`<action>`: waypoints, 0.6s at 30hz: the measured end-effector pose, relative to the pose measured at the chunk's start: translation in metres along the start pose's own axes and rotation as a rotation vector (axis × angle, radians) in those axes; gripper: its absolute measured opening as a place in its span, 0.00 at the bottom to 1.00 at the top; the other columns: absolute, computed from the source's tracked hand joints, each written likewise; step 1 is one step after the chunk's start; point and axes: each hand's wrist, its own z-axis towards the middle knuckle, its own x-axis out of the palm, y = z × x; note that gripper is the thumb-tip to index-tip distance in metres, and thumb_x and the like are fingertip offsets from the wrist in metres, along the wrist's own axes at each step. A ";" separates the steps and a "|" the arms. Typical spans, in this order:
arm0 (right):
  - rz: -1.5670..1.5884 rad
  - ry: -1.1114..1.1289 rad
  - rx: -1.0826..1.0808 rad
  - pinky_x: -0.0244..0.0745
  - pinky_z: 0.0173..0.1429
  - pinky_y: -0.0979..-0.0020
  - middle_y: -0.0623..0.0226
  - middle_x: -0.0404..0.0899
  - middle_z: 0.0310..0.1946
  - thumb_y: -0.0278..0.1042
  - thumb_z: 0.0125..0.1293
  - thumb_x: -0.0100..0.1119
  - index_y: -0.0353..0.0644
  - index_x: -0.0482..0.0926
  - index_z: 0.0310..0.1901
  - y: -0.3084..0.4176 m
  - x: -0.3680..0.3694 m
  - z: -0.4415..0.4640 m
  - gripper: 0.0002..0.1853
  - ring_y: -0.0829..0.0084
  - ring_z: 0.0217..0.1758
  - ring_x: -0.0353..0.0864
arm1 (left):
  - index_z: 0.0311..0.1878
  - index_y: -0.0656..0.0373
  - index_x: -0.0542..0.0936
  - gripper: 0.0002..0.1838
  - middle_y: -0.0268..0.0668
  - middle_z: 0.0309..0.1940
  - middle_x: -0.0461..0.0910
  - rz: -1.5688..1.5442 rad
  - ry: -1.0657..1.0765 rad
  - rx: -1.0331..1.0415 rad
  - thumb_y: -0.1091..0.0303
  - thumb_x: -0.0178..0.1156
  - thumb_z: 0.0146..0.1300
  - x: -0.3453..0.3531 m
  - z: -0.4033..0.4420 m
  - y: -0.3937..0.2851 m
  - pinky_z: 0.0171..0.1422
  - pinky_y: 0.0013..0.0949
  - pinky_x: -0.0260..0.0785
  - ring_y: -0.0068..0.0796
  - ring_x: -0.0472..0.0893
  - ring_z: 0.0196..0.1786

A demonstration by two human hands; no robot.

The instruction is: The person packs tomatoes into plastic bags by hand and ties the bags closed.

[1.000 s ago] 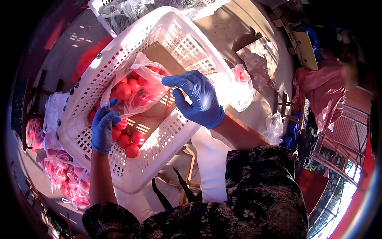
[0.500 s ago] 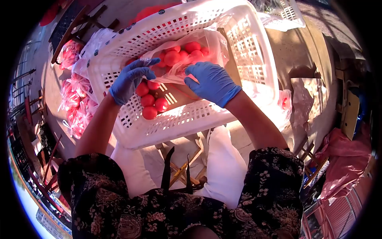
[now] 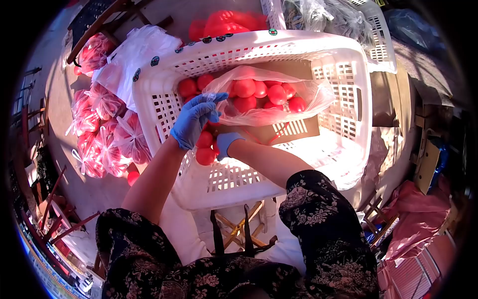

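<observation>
Blue-gloved left hand (image 3: 193, 122) pinches clear plastic bag (image 3: 236, 118) of red tomatoes (image 3: 245, 88); right hand (image 3: 229, 143), grip hidden; white latticed basket (image 3: 239, 199) roomy nearside.

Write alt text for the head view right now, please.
A person's blue-gloved left hand is at the edge of a clear bag of round red things inside a white basket; the gloved right hand is beside loose ones. More filled bags lie left of the basket.

Patchy sunlight, dark fisheye edges
</observation>
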 end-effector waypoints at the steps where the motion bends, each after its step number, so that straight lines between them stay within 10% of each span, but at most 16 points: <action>1: 0.005 0.057 0.056 0.74 0.51 0.63 0.56 0.79 0.43 0.50 0.42 0.67 0.41 0.78 0.46 -0.003 0.023 0.016 0.29 0.58 0.44 0.80 | 0.48 0.62 0.76 0.16 0.36 0.47 0.77 -0.021 -0.005 -0.009 0.68 0.52 0.57 -0.002 0.001 0.001 0.55 0.37 0.66 0.19 0.73 0.29; 7: -0.138 0.594 -0.143 0.72 0.49 0.66 0.59 0.79 0.42 0.49 0.36 0.66 0.45 0.76 0.47 -0.005 -0.080 -0.046 0.32 0.64 0.45 0.79 | 0.45 0.66 0.77 0.13 0.34 0.37 0.81 0.051 -0.048 -0.009 0.75 0.48 0.58 0.000 0.000 -0.005 0.43 0.24 0.68 0.17 0.72 0.24; 12: 0.623 -0.080 -0.143 0.69 0.54 0.66 0.54 0.76 0.45 0.56 0.41 0.68 0.38 0.70 0.53 -0.053 -0.166 -0.127 0.39 0.60 0.49 0.76 | 0.46 0.66 0.78 0.14 0.30 0.22 0.75 0.130 -0.152 0.023 0.75 0.48 0.59 0.012 -0.003 -0.004 0.42 0.26 0.67 0.15 0.69 0.21; 15: 0.107 -0.612 0.104 0.69 0.52 0.63 0.54 0.76 0.40 0.50 0.41 0.68 0.38 0.70 0.51 -0.069 -0.143 -0.106 0.36 0.58 0.44 0.76 | 0.46 0.65 0.77 0.14 0.29 0.18 0.72 0.188 -0.062 0.018 0.74 0.49 0.59 0.016 -0.005 -0.007 0.41 0.25 0.66 0.16 0.68 0.20; 18: -0.304 -0.565 0.171 0.68 0.51 0.59 0.55 0.75 0.36 0.46 0.40 0.68 0.39 0.70 0.49 -0.093 -0.110 -0.072 0.33 0.56 0.41 0.74 | 0.46 0.66 0.77 0.14 0.27 0.16 0.68 0.112 -0.069 0.023 0.73 0.50 0.58 0.019 -0.004 -0.009 0.40 0.24 0.65 0.16 0.66 0.19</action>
